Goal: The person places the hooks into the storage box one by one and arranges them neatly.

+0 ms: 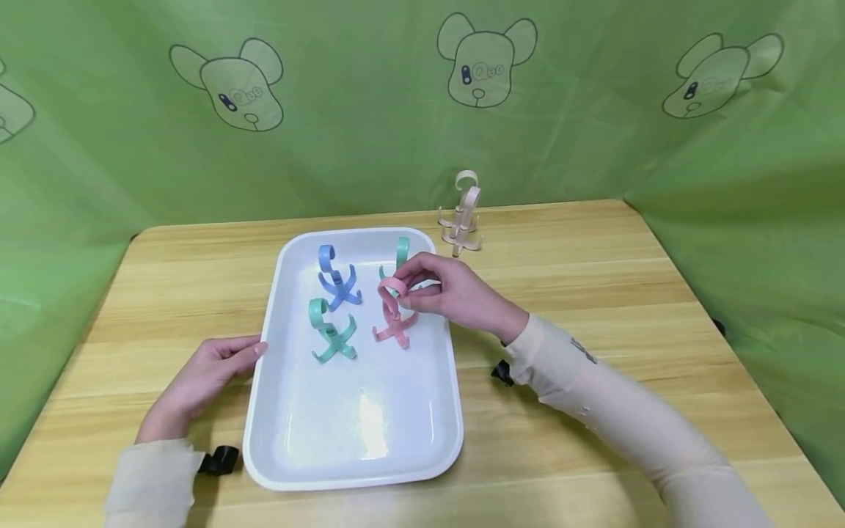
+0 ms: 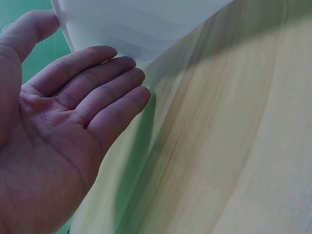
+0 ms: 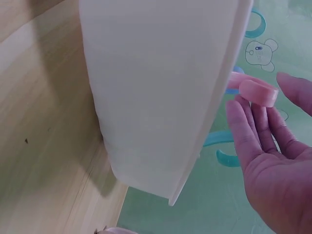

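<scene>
In the head view, a pink multi-prong hook hanger point(image 1: 394, 326) stands in a white tray point(image 1: 350, 469), its curved top upward. My right hand point(image 1: 455, 293) is at that top; in the right wrist view the fingers lie behind the pink loop point(image 3: 258, 92) and the thumb is apart from it. A blue hanger point(image 1: 341, 290), a green hanger point(image 1: 337, 341) and another green hanger point(image 1: 403, 249), partly hidden by my right hand, also stand in the tray. My left hand point(image 1: 214, 370) rests at the tray's left side, thumb at the rim, fingers extended along the outer wall point(image 2: 126, 29).
Beyond the tray's far right corner, pale pink hangers point(image 1: 462, 220) stand close together on the wooden table point(image 1: 581, 264). A green cloth point(image 1: 370, 147) with mouse-head drawings surrounds the table's back and sides. Black devices point(image 1: 221, 460) show near both wrists.
</scene>
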### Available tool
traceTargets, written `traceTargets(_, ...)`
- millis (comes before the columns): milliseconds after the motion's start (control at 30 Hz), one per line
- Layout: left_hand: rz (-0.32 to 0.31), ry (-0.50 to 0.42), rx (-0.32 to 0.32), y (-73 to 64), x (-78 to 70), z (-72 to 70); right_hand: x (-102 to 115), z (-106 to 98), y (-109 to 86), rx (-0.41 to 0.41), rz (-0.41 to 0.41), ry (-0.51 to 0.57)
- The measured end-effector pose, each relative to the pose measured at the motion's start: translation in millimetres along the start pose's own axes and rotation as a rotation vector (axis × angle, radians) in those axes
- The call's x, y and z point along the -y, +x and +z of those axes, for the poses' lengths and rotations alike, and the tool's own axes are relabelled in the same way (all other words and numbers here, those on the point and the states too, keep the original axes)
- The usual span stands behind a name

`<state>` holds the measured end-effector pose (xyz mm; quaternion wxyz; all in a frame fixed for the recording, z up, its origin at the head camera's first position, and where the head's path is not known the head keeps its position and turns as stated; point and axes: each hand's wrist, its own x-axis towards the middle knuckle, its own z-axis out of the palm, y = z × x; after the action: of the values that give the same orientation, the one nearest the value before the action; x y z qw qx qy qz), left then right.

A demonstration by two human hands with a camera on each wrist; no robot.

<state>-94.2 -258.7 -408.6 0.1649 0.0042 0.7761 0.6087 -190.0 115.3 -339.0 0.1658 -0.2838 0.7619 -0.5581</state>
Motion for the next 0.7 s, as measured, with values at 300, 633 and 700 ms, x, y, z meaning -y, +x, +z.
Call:
traceTargets(300, 0.003, -0.004, 0.007, -0.9, -1.1, 1.1, -2, -10, -5.7, -0.090, 0.015, -0.011)
traceTargets(633, -0.001, -0.002, 0.005, -0.1, -1.0, 0.7, -1, -22, -8.3, -0.121, -0.026, -0.024)
traceTargets(700, -0.004, 0.004, 0.003, -0.2, -1.4, 0.7, -1, -24, -9.4, -0.131, -0.016, -0.017)
